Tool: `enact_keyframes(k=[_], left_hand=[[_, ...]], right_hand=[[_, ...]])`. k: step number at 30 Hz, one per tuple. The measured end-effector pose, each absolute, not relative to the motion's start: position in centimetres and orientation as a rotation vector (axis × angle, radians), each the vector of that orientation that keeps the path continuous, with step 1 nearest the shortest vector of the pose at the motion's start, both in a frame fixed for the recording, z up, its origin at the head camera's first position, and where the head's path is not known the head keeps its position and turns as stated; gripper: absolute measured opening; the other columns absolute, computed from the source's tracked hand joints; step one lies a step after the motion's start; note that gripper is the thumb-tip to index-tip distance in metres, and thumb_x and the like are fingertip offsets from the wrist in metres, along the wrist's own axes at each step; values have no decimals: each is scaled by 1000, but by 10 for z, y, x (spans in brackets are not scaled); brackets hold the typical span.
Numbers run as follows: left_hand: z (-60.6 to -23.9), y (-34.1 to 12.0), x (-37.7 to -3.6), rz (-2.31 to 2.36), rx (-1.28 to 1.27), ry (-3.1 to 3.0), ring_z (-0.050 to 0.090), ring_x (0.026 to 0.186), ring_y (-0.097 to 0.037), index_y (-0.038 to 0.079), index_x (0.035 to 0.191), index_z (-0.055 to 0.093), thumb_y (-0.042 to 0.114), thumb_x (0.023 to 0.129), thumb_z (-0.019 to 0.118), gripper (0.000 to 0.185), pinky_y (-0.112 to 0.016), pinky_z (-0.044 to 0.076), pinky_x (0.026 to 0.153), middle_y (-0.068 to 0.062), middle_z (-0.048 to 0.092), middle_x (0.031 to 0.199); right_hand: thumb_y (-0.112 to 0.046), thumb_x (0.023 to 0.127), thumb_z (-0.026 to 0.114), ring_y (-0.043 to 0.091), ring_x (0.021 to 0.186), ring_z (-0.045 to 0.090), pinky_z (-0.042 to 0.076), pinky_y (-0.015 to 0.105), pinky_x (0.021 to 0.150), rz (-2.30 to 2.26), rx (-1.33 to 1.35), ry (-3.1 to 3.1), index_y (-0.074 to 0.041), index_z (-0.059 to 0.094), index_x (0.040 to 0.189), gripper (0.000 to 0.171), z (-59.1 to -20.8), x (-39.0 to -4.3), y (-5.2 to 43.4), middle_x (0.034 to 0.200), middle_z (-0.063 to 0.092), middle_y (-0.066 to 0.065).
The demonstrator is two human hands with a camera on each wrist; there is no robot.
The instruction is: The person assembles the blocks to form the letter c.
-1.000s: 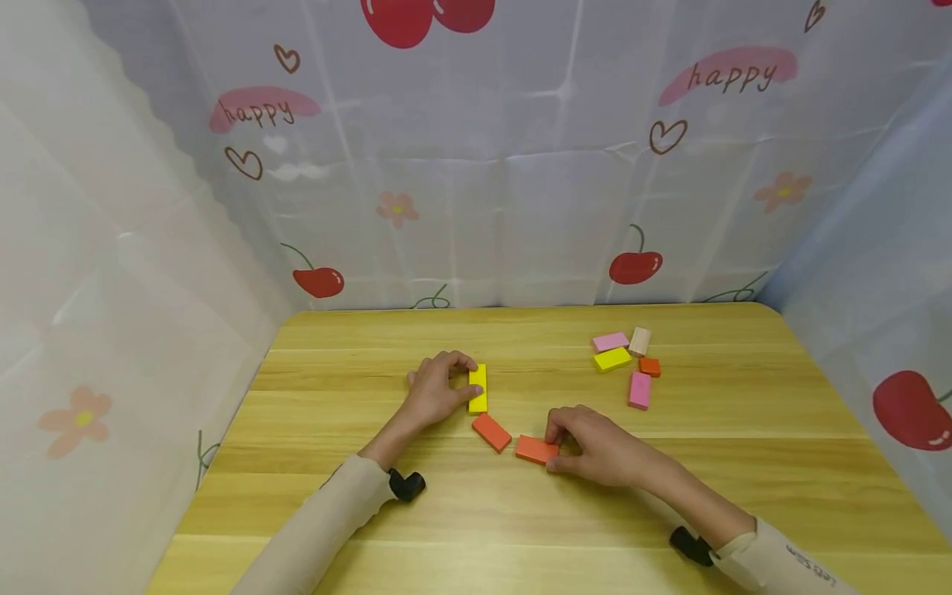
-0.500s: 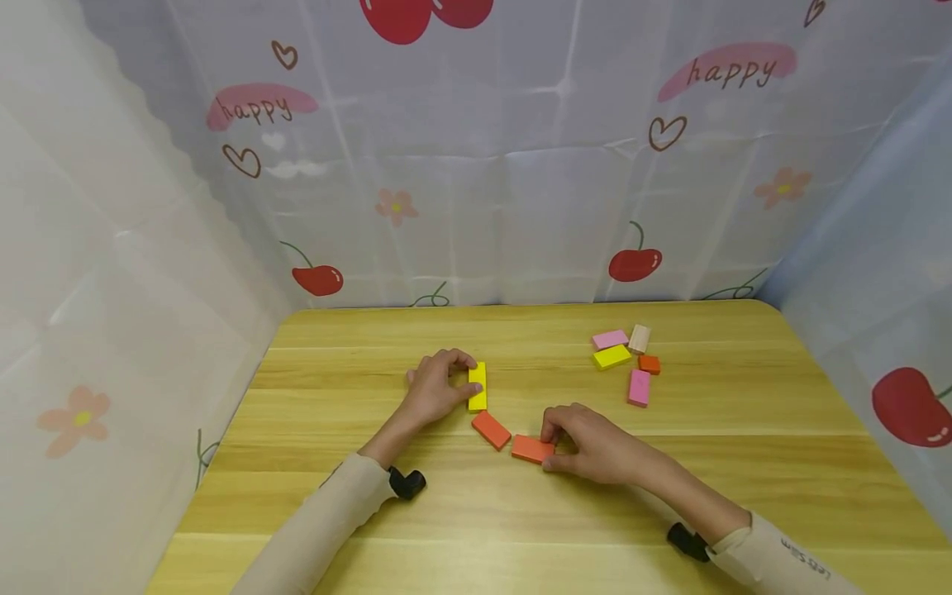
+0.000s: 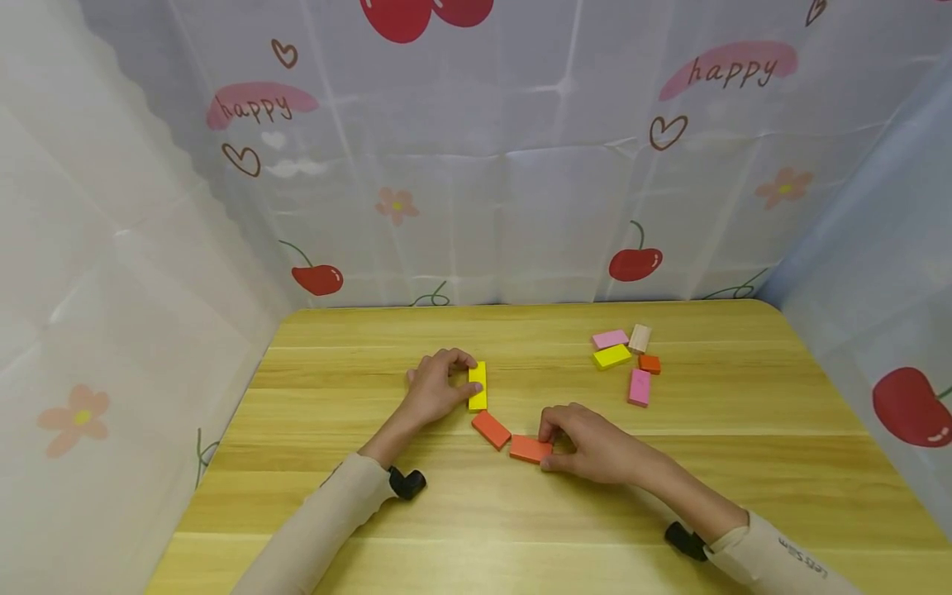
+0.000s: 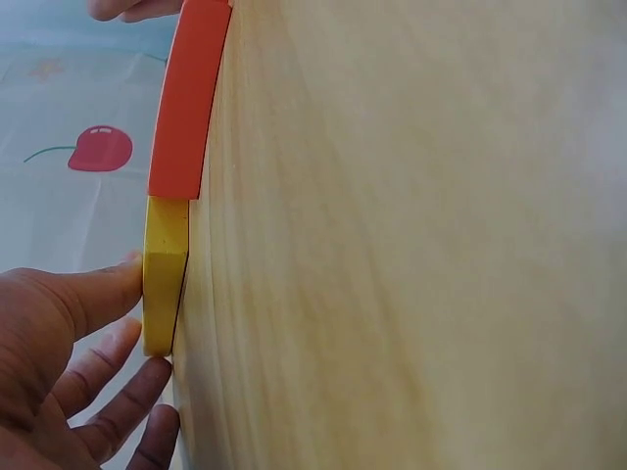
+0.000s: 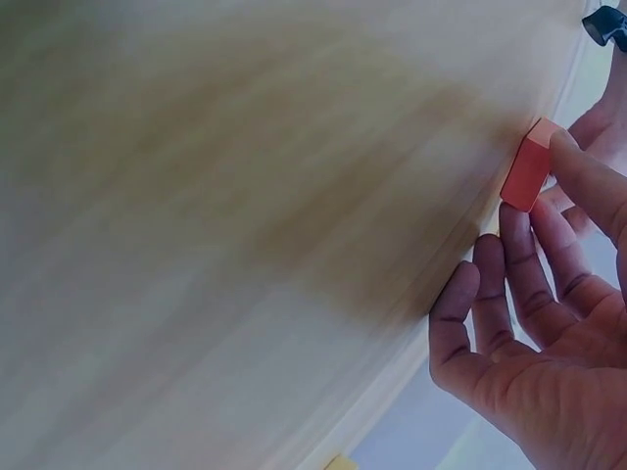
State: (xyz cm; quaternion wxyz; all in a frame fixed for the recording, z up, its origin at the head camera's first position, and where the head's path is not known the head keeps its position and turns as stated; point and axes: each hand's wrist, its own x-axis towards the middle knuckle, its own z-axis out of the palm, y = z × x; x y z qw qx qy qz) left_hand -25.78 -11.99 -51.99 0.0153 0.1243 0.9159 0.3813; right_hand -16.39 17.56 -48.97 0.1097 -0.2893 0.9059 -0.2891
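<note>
In the head view, my left hand [image 3: 437, 390] holds a long yellow block [image 3: 478, 395] lying flat, its thumb on the block and a fingertip at the far end. One corner of an orange block [image 3: 492, 430] sits by the yellow block's near end, slanting down to the right. My right hand [image 3: 595, 446] pinches a second orange block [image 3: 526, 449] by its right end between thumb and fingers. That block's left end is close beside the slanted one, so the three form a curve. In the right wrist view, the thumb and a fingertip grip the orange block [image 5: 529, 168].
At the back right of the wooden table [image 3: 357, 347] lie a light pink block [image 3: 610, 340], a yellow block [image 3: 611, 357], a plain wood block [image 3: 640, 339], a small orange block [image 3: 649, 364] and a darker pink block [image 3: 639, 387]. A printed curtain [image 3: 506, 215] stands behind.
My right hand has slid its orange block slightly left, narrowing the gap to the slanted orange block. The left hand and the yellow block have stayed in place.
</note>
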Motion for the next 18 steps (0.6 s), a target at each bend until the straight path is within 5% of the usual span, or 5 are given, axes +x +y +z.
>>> enact_keyframes(k=[18], left_hand=[[-519,-119,-259,1178,370,2848,58,118,-29,24,119,74,33,93,86,30,-58,26,103,1,71,124]], right_hand=[[-31,95,85,13,102,59,51,33,92,-851,-832,2649,-23,66,105,23,-486,-165,174,102,67,-10]])
